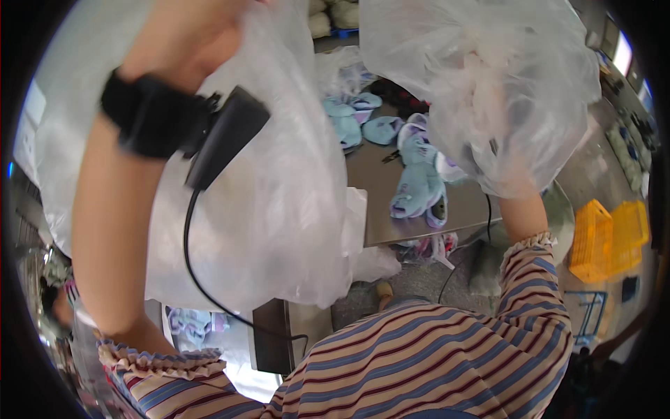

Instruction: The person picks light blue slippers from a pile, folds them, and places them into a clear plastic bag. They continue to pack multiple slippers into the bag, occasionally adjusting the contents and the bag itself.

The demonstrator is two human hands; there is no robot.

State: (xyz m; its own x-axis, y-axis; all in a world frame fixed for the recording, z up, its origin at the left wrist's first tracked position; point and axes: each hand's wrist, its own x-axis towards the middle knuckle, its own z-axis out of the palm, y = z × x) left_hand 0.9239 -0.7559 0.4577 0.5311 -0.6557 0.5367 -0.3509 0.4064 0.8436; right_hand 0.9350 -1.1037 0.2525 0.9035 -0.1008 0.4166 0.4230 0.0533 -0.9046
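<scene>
My left hand is raised at the top left beside a large translucent plastic bag, its fingers mostly cut off by the picture's edge. A black device with a cable is strapped to that wrist. At the upper right, my right hand shows only faintly through a second translucent plastic bag, which covers it down to the wrist; its fingers cannot be made out. Between the two bags, light blue and purple slippers lie in a loose heap on a dark table.
More blue slippers lie at the lower left. Yellow crates stand on the floor to the right, with a blue metal frame below them. Filled sacks are piled at the far end. Something wrapped in plastic sits under the table's near edge.
</scene>
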